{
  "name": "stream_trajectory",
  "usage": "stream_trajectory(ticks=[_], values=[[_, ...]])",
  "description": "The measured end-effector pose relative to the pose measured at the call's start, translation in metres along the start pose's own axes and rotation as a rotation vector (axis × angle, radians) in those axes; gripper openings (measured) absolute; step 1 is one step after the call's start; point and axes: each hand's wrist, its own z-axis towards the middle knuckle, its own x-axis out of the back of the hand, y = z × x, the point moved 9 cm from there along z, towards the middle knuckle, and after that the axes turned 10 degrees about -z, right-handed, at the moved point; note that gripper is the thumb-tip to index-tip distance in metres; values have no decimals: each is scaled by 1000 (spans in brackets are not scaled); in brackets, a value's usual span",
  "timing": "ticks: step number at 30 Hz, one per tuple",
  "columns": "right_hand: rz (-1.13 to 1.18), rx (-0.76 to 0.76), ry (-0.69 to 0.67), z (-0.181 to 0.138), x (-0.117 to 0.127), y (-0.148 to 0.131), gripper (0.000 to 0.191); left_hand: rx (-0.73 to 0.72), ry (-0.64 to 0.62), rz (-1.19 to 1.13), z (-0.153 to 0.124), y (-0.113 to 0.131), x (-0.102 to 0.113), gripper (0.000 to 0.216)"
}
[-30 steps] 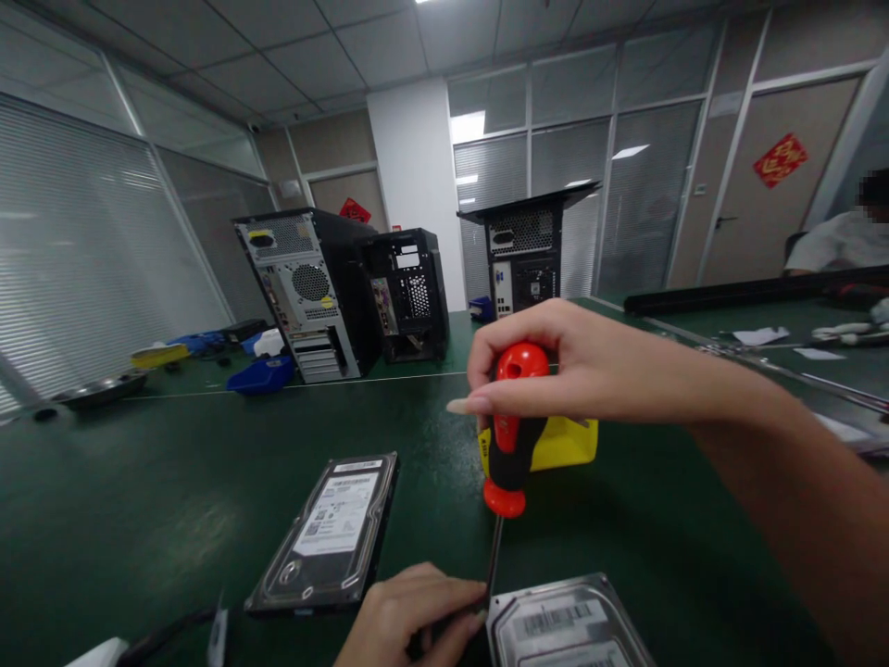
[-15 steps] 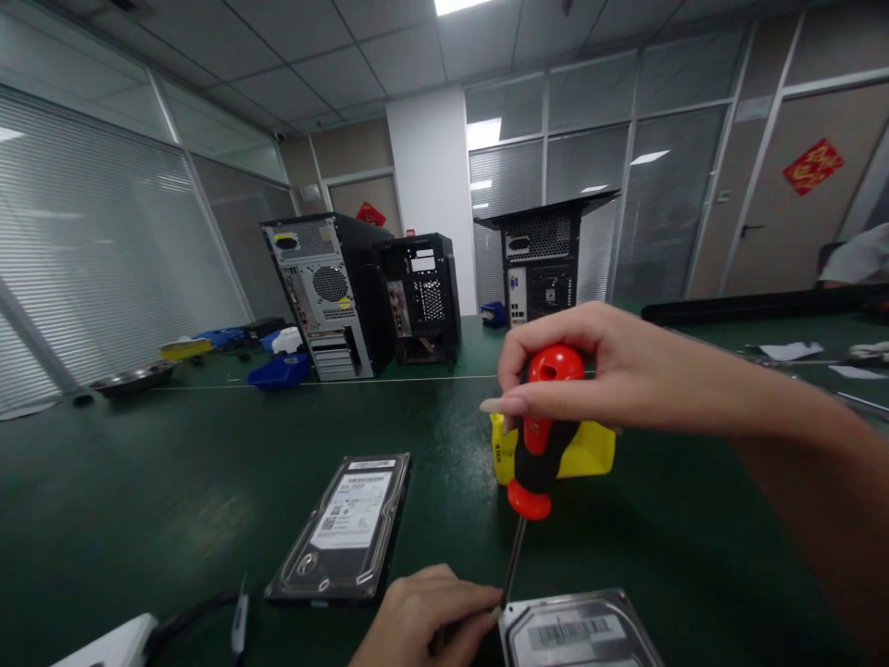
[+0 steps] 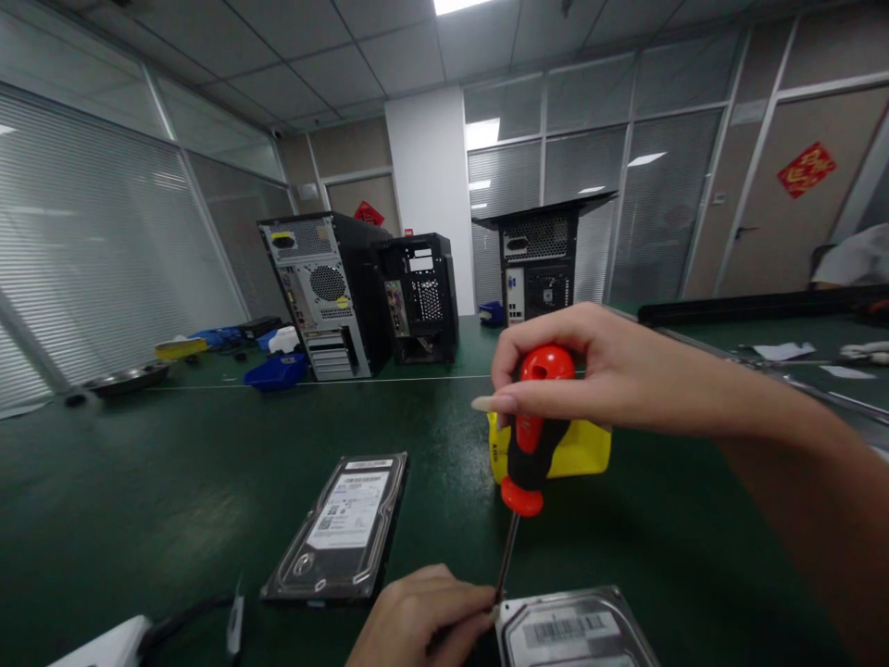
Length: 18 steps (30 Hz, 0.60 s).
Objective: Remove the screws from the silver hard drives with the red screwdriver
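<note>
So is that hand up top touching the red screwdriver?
Touching. The head view shows the right hand wrapped over the top of the screwdriver, with the fingers and thumb pinching its red handle.

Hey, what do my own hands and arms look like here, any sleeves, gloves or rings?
Both hands are bare, without gloves. The right hand has a long fingernail and no visible ring. The right forearm is uncovered: no sleeve, watch or bracelet shows. The left hand is cut off at the bottom edge, so its wrist is out of sight.
</note>
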Motion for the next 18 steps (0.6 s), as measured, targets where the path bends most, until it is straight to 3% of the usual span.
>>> stream_trajectory(ticks=[4, 18], values=[[37, 18, 1, -1, 0, -1, 13, 19, -6, 14, 0, -1, -1, 20], [28, 17, -26, -1, -2, 1, 23, 33, 19, 2, 0, -1, 2, 21]])
